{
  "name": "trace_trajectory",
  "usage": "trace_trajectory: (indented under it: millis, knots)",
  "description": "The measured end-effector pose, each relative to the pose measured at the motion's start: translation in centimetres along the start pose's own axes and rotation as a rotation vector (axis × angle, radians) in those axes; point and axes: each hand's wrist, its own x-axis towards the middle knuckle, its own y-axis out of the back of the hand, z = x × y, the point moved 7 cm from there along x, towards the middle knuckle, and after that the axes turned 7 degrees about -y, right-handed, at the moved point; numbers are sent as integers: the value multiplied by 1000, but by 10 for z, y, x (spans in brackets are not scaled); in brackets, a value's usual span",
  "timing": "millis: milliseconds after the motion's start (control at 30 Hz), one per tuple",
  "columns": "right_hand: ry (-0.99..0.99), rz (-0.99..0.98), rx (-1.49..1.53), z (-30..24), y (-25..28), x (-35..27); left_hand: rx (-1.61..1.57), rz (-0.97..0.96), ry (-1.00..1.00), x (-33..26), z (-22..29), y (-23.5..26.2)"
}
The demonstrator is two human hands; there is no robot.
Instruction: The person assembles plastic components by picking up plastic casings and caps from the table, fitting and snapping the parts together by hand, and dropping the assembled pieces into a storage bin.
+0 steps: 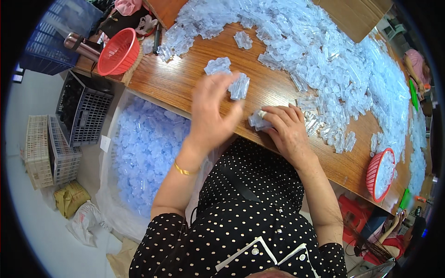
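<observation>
My left hand (pixel 212 109) is over the wooden table near its front edge, slightly blurred, with thumb and fingers apart. Just beyond its fingertips lies a clear plastic piece (pixel 239 87), and another clear piece (pixel 218 66) is a little farther off. I cannot tell whether the hand touches the nearer one. At the table's edge my right hand (pixel 291 132) has its fingers closed over a clear plastic piece (pixel 257 120), whose left part sticks out. Small clear pieces (pixel 311 121) lie beside its knuckles.
A large heap of clear plastic pieces (pixel 320 51) covers the table's far and right sides. Red baskets (pixel 119 52) (pixel 373 176) stand at both ends. Below left is a lined bin (pixel 150 148) full of clear pieces, near plastic crates (pixel 85 111). Other people (pixel 415 65) sit at right.
</observation>
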Motion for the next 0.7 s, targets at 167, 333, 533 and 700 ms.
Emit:
trace_trajectory:
  millis: [167, 333, 533, 700]
  knots:
    - [-104, -33, 326, -2, -29, 35, 242, -187, 99, 20, -72, -30]
    - [-102, -104, 369, -16, -64, 58, 203, -175, 102, -4, -74, -29]
    - [97, -138, 699, -140, -99, 65, -66, 256, 355, -99, -91, 78]
    - [276, -445, 764, -236, -169, 52, -1645, 702, 855, -235, -103, 79]
